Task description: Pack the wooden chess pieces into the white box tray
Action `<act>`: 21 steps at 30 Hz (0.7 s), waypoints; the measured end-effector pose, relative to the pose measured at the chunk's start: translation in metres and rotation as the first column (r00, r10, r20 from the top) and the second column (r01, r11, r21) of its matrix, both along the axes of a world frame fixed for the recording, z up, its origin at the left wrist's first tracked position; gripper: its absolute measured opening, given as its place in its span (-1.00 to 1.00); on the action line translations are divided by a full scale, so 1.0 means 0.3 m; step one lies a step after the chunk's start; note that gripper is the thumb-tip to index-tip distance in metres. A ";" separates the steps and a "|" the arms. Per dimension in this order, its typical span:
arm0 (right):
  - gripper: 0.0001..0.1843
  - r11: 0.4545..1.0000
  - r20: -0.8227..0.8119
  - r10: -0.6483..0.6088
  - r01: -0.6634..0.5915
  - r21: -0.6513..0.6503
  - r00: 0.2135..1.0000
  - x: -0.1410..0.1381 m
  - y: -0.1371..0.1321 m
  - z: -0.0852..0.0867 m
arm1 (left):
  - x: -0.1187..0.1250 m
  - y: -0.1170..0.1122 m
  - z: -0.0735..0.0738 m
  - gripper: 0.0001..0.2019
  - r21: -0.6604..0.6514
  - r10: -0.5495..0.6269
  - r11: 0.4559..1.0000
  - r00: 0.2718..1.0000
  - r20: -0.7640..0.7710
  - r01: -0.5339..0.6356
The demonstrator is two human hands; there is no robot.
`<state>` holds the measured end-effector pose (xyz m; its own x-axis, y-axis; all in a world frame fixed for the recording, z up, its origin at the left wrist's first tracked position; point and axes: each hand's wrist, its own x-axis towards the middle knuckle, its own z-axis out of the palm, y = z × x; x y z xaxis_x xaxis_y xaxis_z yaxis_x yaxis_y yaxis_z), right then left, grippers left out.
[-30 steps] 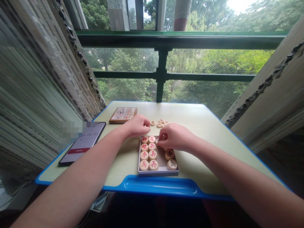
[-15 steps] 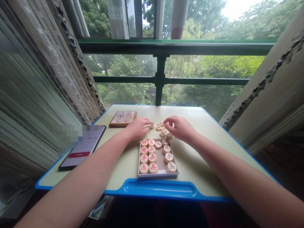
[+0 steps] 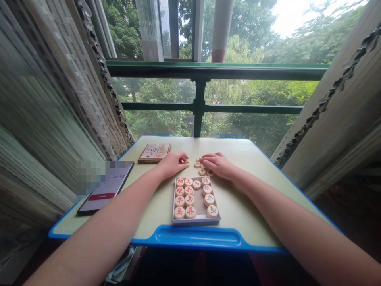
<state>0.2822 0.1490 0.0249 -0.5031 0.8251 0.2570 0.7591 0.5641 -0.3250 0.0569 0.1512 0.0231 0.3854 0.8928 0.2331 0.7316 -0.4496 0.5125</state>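
Note:
Thumb and fingers of my left hand [image 3: 173, 163] close on a single round wooden xiangqi piece [image 3: 187, 163] lying on the table. Over a small cluster of xiangqi pieces [image 3: 202, 171] rests my right hand [image 3: 218, 163], its fingers stretched out and touching the pieces; it partly covers them. Nearer to me is the shallow open box [image 3: 198, 219]. Pieces with red characters fill two columns on its left side, some of them stacked. Black-character pieces [image 3: 212, 211] line its right side, and one black piece [image 3: 197, 184] sits at the top between them.
The decorated box lid [image 3: 154, 153] lies at the back left. A phone [image 3: 108, 186] showing a timer rests at the table's left edge. Blue trim with a tray groove [image 3: 198, 237] runs along the front. Curtains [image 3: 101, 79] flank the table, and a green railing [image 3: 238, 72] stands behind.
My left hand has closed around the single piece. My right hand has lowered and flattened onto the cluster. The camera view has tilted slightly upward.

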 end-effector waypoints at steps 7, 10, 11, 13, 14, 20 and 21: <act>-0.58 0.999 0.035 -0.030 0.029 0.019 0.999 0.011 -0.004 -0.004 | -0.003 0.012 -0.015 -0.74 -0.013 -0.037 0.999 0.996 0.086 0.039; -0.58 0.999 0.056 -0.037 0.035 0.024 0.998 0.012 -0.008 -0.004 | -0.004 0.011 -0.013 -0.74 -0.016 -0.033 0.999 0.996 0.085 0.035; -0.58 0.999 0.063 -0.036 0.034 0.026 0.997 0.011 -0.009 -0.003 | -0.004 0.009 -0.011 -0.74 -0.013 -0.029 0.999 0.996 0.080 0.030; -0.59 0.999 0.072 -0.033 0.031 0.027 0.997 0.010 -0.010 -0.001 | -0.002 0.005 -0.009 -0.74 -0.005 -0.017 1.000 0.998 0.065 0.017; -0.60 0.999 0.072 -0.032 0.030 0.027 0.997 0.009 -0.010 0.000 | -0.001 0.003 -0.008 -0.74 0.000 -0.011 1.000 0.998 0.058 0.011; -0.66 0.991 -0.005 -0.047 0.047 0.122 0.999 0.007 -0.024 0.014 | 0.012 -0.009 0.004 -0.70 0.021 -0.008 1.000 0.996 0.091 0.006; -0.67 0.989 -0.026 -0.034 0.038 0.144 0.999 0.005 -0.028 0.017 | 0.013 -0.010 0.006 -0.69 0.015 -0.013 1.000 0.993 0.119 0.011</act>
